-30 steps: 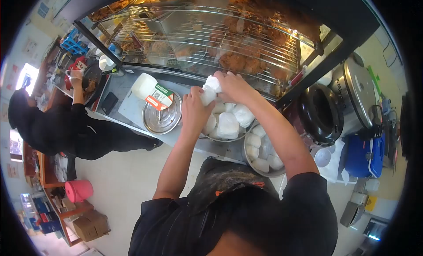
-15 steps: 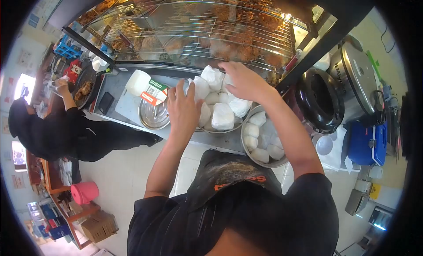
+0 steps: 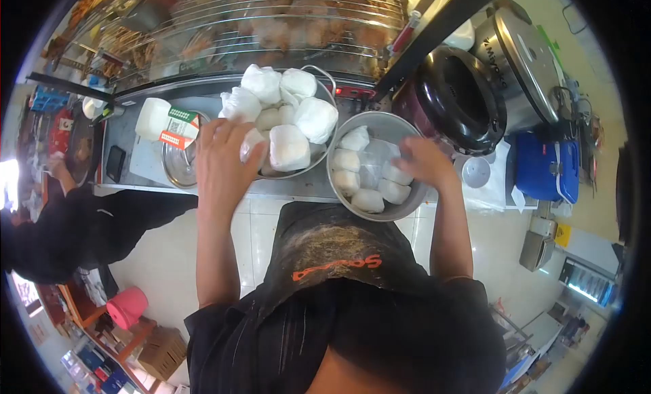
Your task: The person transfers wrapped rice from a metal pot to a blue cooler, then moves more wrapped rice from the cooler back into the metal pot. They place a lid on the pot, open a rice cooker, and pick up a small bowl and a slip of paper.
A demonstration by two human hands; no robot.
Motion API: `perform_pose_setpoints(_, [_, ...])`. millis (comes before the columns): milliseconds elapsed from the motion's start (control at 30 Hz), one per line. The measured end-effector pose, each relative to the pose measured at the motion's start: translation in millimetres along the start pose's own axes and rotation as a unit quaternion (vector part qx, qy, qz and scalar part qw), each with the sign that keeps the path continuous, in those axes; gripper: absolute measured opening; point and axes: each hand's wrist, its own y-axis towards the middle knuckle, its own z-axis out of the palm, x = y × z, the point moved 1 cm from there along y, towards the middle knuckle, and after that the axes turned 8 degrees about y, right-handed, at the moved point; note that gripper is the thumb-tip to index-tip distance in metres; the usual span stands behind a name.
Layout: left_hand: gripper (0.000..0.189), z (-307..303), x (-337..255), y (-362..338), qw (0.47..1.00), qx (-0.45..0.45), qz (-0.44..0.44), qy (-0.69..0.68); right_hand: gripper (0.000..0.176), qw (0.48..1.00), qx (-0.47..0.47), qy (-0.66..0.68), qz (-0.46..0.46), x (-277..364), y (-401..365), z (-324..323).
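Observation:
A large metal pot (image 3: 330,140) holds several white wrapped bundles (image 3: 289,148), heaped above its rim at the back. My left hand (image 3: 227,156) is at its left side, fingers spread and bent beside a bundle, with the thumb toward the front ones. To the right, a second round metal pot (image 3: 407,203) has smaller white bundles (image 3: 346,160) around its inner wall and a bare patch in the middle. My right hand (image 3: 430,165) reaches over its right rim, fingers loosely apart near a bundle (image 3: 395,190). Blur hides whether the fingertips touch it.
Behind the pots stands a heated display case (image 3: 271,28) with wire racks of browned food. Left are a paper food box (image 3: 179,128), a round metal lid (image 3: 178,171) and a phone (image 3: 115,163). Right are a black-lidded cooker (image 3: 461,99) and blue cooler (image 3: 546,167). A co-worker (image 3: 74,224) stands left.
My right hand has moved from the bundles in the large pot to the right pot. My left hand stays by the large pot's left side. The view has shifted right.

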Motion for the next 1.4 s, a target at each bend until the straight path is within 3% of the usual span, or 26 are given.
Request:
perform_pose_setpoints(67, [0.037, -9, -38, 3, 0.99, -0.007, 0.055, -0.133, 0.063, 0.996, -0.001, 0.009, -0.084, -42, -9, 43])
perform_pose_setpoints(100, [0.038, -5, -59, 3, 0.976, 0.036, 0.076, -0.199, 0.071, 0.992, 0.0, 0.013, -0.126, -53, -14, 55])
perform_pose_setpoints(133, [0.039, 1, -81, 3, 0.956, 0.079, 0.096, -0.265, 0.076, 0.995, 0.034, -0.021, -0.091, -44, -17, 55])
perform_pose_setpoints(200, [0.041, 37, -112, 5, 0.932, 0.16, 0.175, -0.273, 0.085, 0.99, 0.104, -0.092, -0.021, -9, -20, 55])
perform_pose_setpoints(267, [0.045, 92, -134, 6, 0.931, 0.269, 0.234, -0.086, 0.083, 0.983, 0.119, -0.138, -0.023, -17, -10, 72])
perform_pose_setpoints(333, [0.046, 147, -145, -1, 0.924, 0.295, 0.243, 0.025, 0.081, 0.979, 0.138, -0.147, -0.027, -10, -8, 73])
perform_pose_setpoints(433, [0.038, 181, -151, -5, 0.929, 0.267, 0.232, 0.111, 0.076, 0.979, 0.105, -0.169, -0.032, -13, -8, 79])
perform_pose_setpoints(533, [0.031, 173, -158, -7, 0.898, 0.303, 0.241, 0.209, 0.07, 0.991, 0.096, -0.089, -0.004, -5, -11, 59])
perform_pose_setpoints(633, [0.032, 195, -156, -15, 0.893, 0.319, 0.249, 0.196, 0.065, 0.997, 0.039, -0.048, -0.045, -1, -17, 41])
perform_pose_setpoints(733, [0.033, 191, -159, -14, 0.874, 0.293, 0.31, 0.232, 0.062, 0.999, -0.004, -0.034, -0.037, 30, -27, 5])
perform_pose_setpoints(800, [0.033, 215, -162, -23, 0.913, 0.277, 0.23, 0.192, 0.062, 0.994, -0.036, 0.034, -0.093, 59, -31, -28])
perform_pose_setpoints(833, [0.033, 214, -159, -18, 0.909, 0.303, 0.243, 0.154, 0.062, 0.989, -0.052, 0.068, -0.12, 71, -31, -39])
perform_pose_setpoints(900, [0.042, 204, -149, -4, 0.861, 0.353, 0.345, 0.123, 0.063, 0.953, -0.071, 0.129, -0.265, 93, -13, -55])
perform_pose_setpoints(933, [0.046, 203, -147, -2, 0.86, 0.346, 0.35, 0.131, 0.063, 0.925, -0.081, 0.159, -0.334, 105, -1, -63])
perform_pose_setpoints(1033, [0.057, 198, -146, 2, 0.861, 0.336, 0.368, 0.102, 0.065, 0.893, -0.054, 0.165, -0.414, 159, 39, -66])
perform_pose_setpoints(1133, [0.059, 201, -139, 6, 0.857, 0.345, 0.382, 0.034, 0.062, 0.87, 0.04, 0.122, -0.475, 196, 96, -40])
perform_pose_setpoints(1167, [0.062, 207, -139, 8, 0.854, 0.356, 0.376, 0.046, 0.061, 0.895, 0.141, 0.098, -0.412, 198, 123, -23])
perform_pose_setpoints(1233, [0.066, 212, -134, 5, 0.908, 0.252, 0.33, -0.055, 0.061, 0.912, 0.069, 0.068, -0.398, 193, 142, 9])
perform_pose_setpoints(1300, [0.071, 194, -123, 11, 0.92, 0.234, 0.294, -0.112, 0.062, 0.934, 0.006, -0.007, -0.357, 204, 123, 9])
perform_pose_setpoints(1333, [0.074, 162, -126, 20, 0.913, 0.269, 0.28, -0.123, 0.062, 0.937, -0.002, -0.016, -0.35, 210, 112, 3])
perform_pose_setpoints(1400, [0.069, 133, -127, 26, 0.904, 0.278, 0.268, -0.183, 0.062, 0.944, -0.01, -0.033, -0.329, 211, 97, -1])
